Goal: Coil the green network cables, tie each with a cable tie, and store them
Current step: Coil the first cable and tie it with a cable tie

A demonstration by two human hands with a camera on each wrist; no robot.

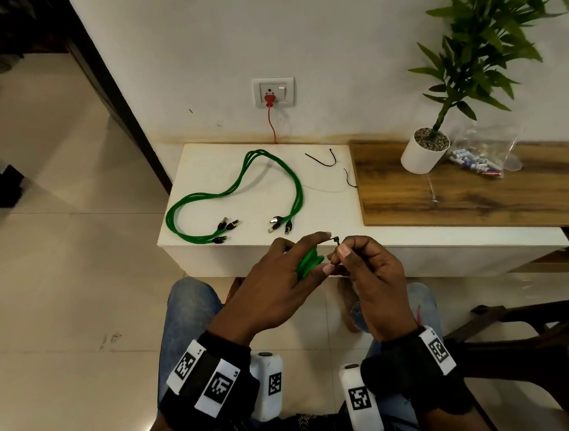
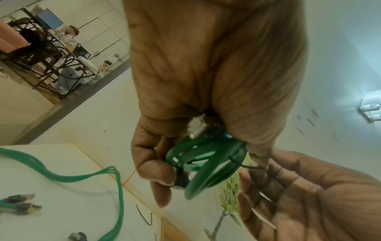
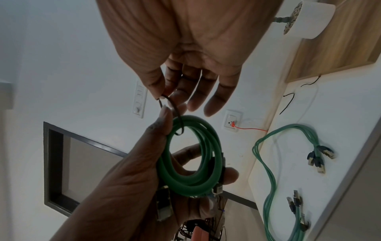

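Left hand (image 1: 281, 277) grips one coiled green cable (image 3: 189, 156); right hand (image 1: 366, 266) pinches a black cable tie (image 3: 175, 110) looped round it, not yet cinched. Three uncoiled cables (image 1: 239, 188) and two spare ties (image 1: 323, 158) lie along the counter's (image 1: 327, 211) back edge; nothing stored.

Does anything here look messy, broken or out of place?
Nothing looks damaged. The uncoiled green cables sprawl loose on the white cabinet, and two spare cable ties lie scattered beside them, seemingly just waiting their turn.

Home room; potted plant (image 1: 425, 153); tiled floor (image 1: 57, 269)
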